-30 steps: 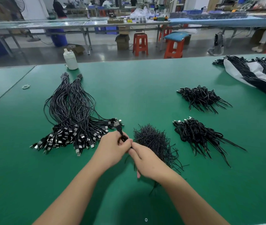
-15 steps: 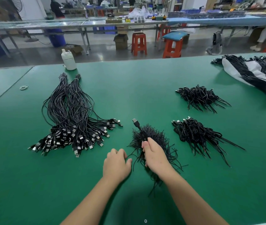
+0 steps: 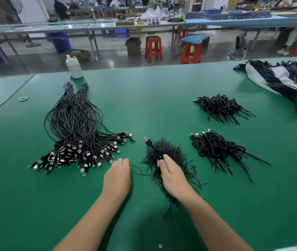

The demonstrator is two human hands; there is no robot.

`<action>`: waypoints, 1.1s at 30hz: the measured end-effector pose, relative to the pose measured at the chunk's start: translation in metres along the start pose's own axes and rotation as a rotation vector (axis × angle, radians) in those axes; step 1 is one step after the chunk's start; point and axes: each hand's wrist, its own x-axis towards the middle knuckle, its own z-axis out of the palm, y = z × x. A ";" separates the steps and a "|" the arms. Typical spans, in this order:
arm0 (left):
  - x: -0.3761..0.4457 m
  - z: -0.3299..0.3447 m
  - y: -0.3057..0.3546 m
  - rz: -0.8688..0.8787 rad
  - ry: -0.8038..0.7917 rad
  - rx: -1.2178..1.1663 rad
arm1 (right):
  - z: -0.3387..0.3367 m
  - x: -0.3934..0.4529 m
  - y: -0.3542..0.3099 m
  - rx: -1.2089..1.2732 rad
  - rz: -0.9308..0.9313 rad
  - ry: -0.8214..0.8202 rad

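My right hand (image 3: 173, 176) pinches one USB cable (image 3: 147, 140), its plug poking up just beyond my fingertips above the tie pile (image 3: 175, 151) under my palm, ready for binding. My left hand (image 3: 117, 176) curls alongside; whether it holds anything, I cannot tell.

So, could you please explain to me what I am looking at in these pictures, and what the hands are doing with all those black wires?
There is no machine here: a person works with bare hands, and the one camera sits on their head, looking forward and down. On the green table lie, at left, tied bundles of USB cables; in the middle a pile of thin black ties; at right a far heap and a near heap of coiled cables. The right hand pinches a single USB cable over the pile, plug pointing away. The left hand rests beside it, fingers curled; a thin black strand leads from under them, but whether it is held I cannot tell.
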 end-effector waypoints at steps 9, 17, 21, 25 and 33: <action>0.002 -0.044 0.029 -0.263 0.091 -0.777 | 0.012 -0.012 -0.014 -0.033 -0.171 -0.171; -0.015 -0.050 0.040 -0.087 -0.021 -0.803 | 0.012 -0.006 -0.008 0.016 -0.127 -0.132; -0.021 -0.051 0.043 0.070 0.006 -0.652 | 0.011 -0.003 -0.005 0.026 -0.122 -0.055; -0.024 -0.060 0.044 0.372 0.288 -0.166 | 0.009 0.000 -0.005 0.055 -0.038 -0.063; -0.013 -0.078 0.035 0.648 0.190 -0.188 | -0.001 0.001 -0.008 0.228 0.080 -0.343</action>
